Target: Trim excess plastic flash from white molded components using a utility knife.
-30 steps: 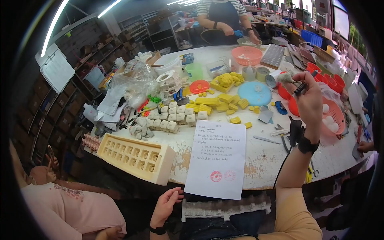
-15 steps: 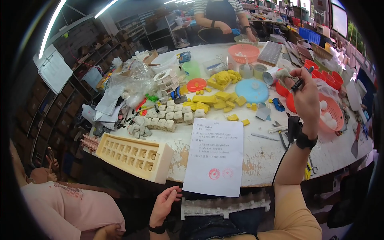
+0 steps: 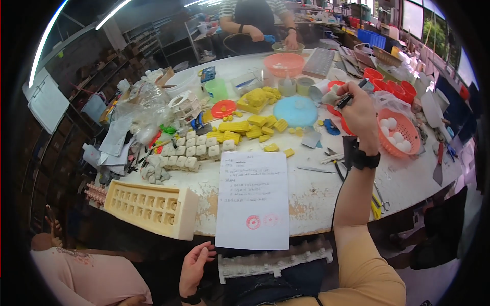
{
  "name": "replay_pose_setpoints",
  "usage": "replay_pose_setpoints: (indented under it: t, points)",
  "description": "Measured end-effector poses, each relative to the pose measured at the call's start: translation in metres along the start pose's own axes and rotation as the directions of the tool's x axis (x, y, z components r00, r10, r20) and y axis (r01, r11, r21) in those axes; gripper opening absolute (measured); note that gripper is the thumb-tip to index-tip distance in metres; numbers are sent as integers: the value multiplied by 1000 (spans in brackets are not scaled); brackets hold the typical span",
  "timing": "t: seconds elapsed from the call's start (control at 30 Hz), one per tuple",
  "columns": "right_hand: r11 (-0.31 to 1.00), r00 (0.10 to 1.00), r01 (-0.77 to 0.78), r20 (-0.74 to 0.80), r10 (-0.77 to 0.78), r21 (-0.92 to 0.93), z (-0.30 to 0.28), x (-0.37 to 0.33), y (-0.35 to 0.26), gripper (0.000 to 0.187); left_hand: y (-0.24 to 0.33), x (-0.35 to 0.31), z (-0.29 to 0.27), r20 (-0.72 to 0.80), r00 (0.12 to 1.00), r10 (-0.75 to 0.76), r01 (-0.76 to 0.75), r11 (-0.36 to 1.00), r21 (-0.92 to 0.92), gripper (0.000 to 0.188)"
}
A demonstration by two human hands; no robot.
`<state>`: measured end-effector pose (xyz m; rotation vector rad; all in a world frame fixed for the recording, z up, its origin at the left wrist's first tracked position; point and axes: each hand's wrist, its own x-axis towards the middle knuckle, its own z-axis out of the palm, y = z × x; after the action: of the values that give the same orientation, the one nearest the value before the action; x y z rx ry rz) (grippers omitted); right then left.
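Observation:
My right hand (image 3: 360, 109) is raised over the right part of the table, closed around a black pen (image 3: 351, 92). A greyish lump (image 3: 333, 96) shows at its fingertips; I cannot tell whether the hand holds it. A written white sheet (image 3: 252, 201) with two red stamps lies at the table's front edge, its lower end over the edge. Just beyond the sheet's lower left corner is my left hand (image 3: 195, 268), empty, with loosely bent fingers. Below the sheet, a pale grey toothed strip (image 3: 275, 262) rests across my lap.
A cream mould block (image 3: 148, 206) stands left of the sheet, with pale cubes (image 3: 196, 148) behind it. Yellow clay pieces (image 3: 258, 125), a blue disc (image 3: 295, 112) and a basket of white balls (image 3: 400, 135) lie farther back. Another person (image 3: 255, 23) works across the table; one sits at left.
The whole view has turned slightly right, so things sit farther left. My right hand keeps the pen up, now tilted differently. My left hand stays beside the sheet's corner.

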<state>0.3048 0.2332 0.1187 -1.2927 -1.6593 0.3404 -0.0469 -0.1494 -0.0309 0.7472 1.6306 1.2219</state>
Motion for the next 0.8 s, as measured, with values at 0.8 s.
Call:
replay_pose_setpoints:
  t: [0.8]
  points:
    - [995, 990, -52, -132, 41, -86, -12, 12, 28, 24, 0, 1, -2, 17, 1000, -19, 19, 1000, -19, 37]
